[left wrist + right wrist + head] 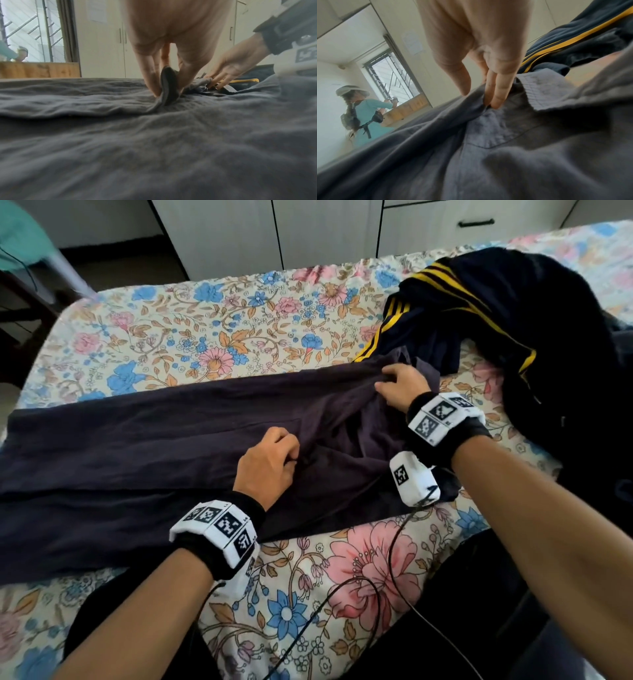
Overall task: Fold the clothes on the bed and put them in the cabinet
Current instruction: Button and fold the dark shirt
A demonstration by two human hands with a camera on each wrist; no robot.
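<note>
Dark grey-purple trousers [137,446] lie stretched left to right across the floral bed [205,320]. My left hand [293,458] pinches up a small fold of their cloth near the middle; the left wrist view shows that fold [167,83] standing between thumb and fingers. My right hand [387,378] grips the bunched waist end at the far edge, fingers [494,94] dug into a crease beside the ribbed waistband [544,88]. A navy garment with yellow stripes [513,302] lies heaped behind it at the right.
White cabinet doors [325,231] stand just beyond the bed's far edge. Black cables [390,559] trail from my wrists over the near sheet. Another person [366,115] stands by the window at the left. Floor shows past the bed's far left corner.
</note>
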